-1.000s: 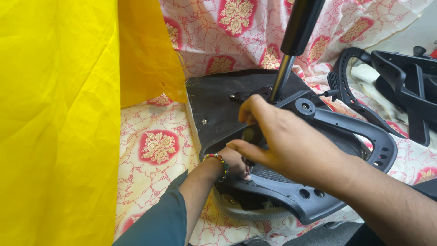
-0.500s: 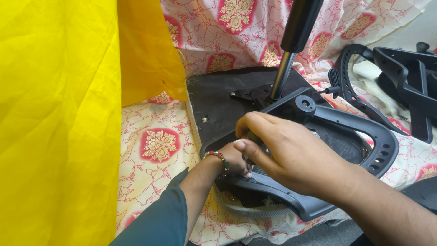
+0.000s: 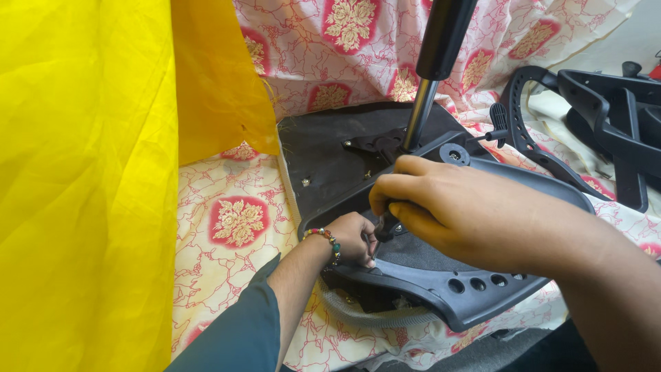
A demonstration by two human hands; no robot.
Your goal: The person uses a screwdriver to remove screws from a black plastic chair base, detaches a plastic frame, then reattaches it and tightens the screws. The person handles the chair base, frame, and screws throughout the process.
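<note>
Two hands are on the job, both mine. My right hand [image 3: 454, 207] is clenched around a dark tool handle [image 3: 385, 226], likely a screwdriver, whose shaft runs down toward the black armrest frame [image 3: 447, 286]. My left hand [image 3: 351, 238], with a beaded bracelet [image 3: 325, 238] at the wrist, has its fingers curled against the frame's near-left end; whether it pinches a screw or only steadies the part I cannot tell, since the fingertips are hidden.

To do this step well, I judge I should keep the tool square to the fastener, press down before turning, and let the left grip hold the frame from shifting on the soft cloth.

The frame lies across the upturned black seat base [image 3: 330, 165], which rests on the red-and-cream patterned cloth [image 3: 234, 220], roughly at its middle. One gas-lift cylinder [image 3: 430, 76] stands upright from the base. I count three round holes [image 3: 476, 283] in a row on the frame's near rail. One more curved armrest [image 3: 537, 141] lies toward the cloth's far right, with other black chair parts [image 3: 620, 124] beyond it. One yellow fabric [image 3: 82, 172] hangs over the left edge.
</note>
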